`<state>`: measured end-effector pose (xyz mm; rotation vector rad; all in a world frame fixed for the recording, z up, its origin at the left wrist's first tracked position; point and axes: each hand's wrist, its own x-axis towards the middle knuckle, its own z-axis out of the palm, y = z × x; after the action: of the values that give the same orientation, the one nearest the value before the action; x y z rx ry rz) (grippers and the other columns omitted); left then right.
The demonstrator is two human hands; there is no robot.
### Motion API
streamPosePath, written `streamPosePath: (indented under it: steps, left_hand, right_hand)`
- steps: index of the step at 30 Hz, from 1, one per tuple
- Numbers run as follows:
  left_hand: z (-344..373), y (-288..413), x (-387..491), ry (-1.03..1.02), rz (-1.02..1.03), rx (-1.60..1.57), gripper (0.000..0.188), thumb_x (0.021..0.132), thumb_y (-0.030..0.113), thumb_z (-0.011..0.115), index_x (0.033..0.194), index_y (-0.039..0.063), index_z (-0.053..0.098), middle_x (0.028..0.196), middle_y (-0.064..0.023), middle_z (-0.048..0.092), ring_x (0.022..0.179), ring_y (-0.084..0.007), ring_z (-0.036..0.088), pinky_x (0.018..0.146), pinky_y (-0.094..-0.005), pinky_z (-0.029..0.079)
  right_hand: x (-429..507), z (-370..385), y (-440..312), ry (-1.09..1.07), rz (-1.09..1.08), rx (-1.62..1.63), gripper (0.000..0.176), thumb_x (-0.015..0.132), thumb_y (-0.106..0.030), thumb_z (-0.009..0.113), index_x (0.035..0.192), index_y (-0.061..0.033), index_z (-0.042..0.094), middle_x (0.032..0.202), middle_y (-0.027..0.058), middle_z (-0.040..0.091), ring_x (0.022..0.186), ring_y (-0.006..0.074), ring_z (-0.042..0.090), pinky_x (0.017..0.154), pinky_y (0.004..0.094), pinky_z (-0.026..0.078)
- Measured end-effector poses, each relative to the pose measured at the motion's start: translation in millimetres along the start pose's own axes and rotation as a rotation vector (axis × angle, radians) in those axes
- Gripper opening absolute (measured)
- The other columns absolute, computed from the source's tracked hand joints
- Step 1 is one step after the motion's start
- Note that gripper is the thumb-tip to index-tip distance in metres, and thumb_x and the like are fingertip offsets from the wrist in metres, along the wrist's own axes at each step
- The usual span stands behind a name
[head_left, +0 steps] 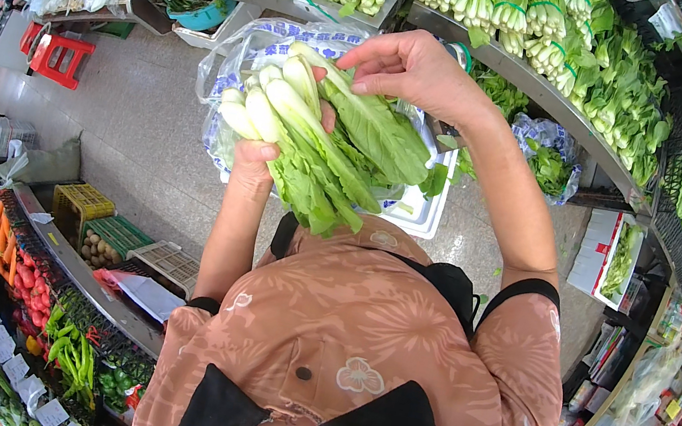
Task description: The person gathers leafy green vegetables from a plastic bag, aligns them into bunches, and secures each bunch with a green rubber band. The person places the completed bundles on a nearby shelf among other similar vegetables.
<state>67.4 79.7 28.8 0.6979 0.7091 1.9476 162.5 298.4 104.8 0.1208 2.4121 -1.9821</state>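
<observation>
A bunch of leafy greens with pale stalks (325, 148) lies in my left hand (254, 160), its thumb across the stalks and its fingertips showing between them. My right hand (388, 64) is above the bunch, thumb and fingers curled at the white base of the farthest stalk (361, 100); whether they pinch it is unclear. Beneath the greens is a clear plastic bag with blue print (229, 70). Part of a white foam box (431, 208) shows under the bag, with loose leaves beside it.
Metal-edged shelves (534, 86) of bundled greens curve across the front and right. A red plastic stool (63, 61) stands at left. Yellow (83, 205) and green crates (117, 235) sit near a rack of carrots (2, 235) and peppers. Another white foam box (591, 250) is at right.
</observation>
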Motion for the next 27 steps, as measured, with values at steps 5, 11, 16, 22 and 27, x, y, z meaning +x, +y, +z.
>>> streamPosePath:
  steps: [5,11,16,22,27]
  left_hand:
    - [10.4,0.7,-2.1,0.044,-0.01,0.111,0.108,0.054,0.04,0.08,0.146,0.0,0.038,0.108,-0.01,0.057,0.089,-0.0217,0.056,0.076,-0.0305,0.048]
    - [7.6,-3.2,-7.7,0.06,0.007,0.051,0.106,0.056,0.035,0.081,0.146,0.0,0.038,0.114,-0.0099,0.057,0.091,-0.0229,0.056,0.078,-0.0314,0.051]
    - [14.5,-4.6,-9.2,0.079,0.0,0.055,0.106,0.057,0.037,0.081,0.146,0.001,0.037,0.118,-0.01,0.057,0.092,-0.0231,0.056,0.077,-0.0312,0.052]
    - [-6.5,-9.2,-9.6,0.089,0.199,-0.04,0.106,0.055,0.035,0.081,0.147,0.003,0.037,0.119,-0.0104,0.056,0.093,-0.0241,0.057,0.08,-0.034,0.051]
    - [5.6,-10.0,-9.5,0.32,0.232,-0.006,0.107,0.058,0.033,0.081,0.148,0.003,0.033,0.142,-0.0113,0.046,0.109,-0.0274,0.057,0.093,-0.0391,0.052]
  right_hand:
    - [-4.9,3.6,10.0,0.051,0.068,-0.055,0.023,0.086,-0.009,0.073,0.108,-0.0022,0.072,0.089,0.0023,0.071,0.08,0.0061,0.063,0.077,0.022,0.051]
    - [-11.1,21.5,28.6,0.243,0.012,-0.095,0.013,0.093,-0.012,0.066,0.099,-0.0007,0.068,0.084,-0.0009,0.067,0.075,0.0054,0.058,0.07,0.0231,0.048]
    - [-19.5,35.1,43.9,0.41,0.048,-0.017,0.012,0.096,-0.012,0.062,0.102,-0.0014,0.065,0.086,-0.0018,0.064,0.077,0.0049,0.055,0.07,0.0219,0.046]
    - [-38.1,29.4,84.2,0.585,0.153,0.347,0.008,0.097,-0.012,0.062,0.102,-0.0069,0.066,0.087,-0.003,0.065,0.077,0.0039,0.057,0.071,0.0191,0.044]
    - [-67.7,7.5,97.4,0.663,0.229,0.525,0.007,0.096,-0.014,0.064,0.101,-0.0098,0.066,0.085,-0.0061,0.065,0.071,0.0025,0.055,0.062,0.0181,0.041]
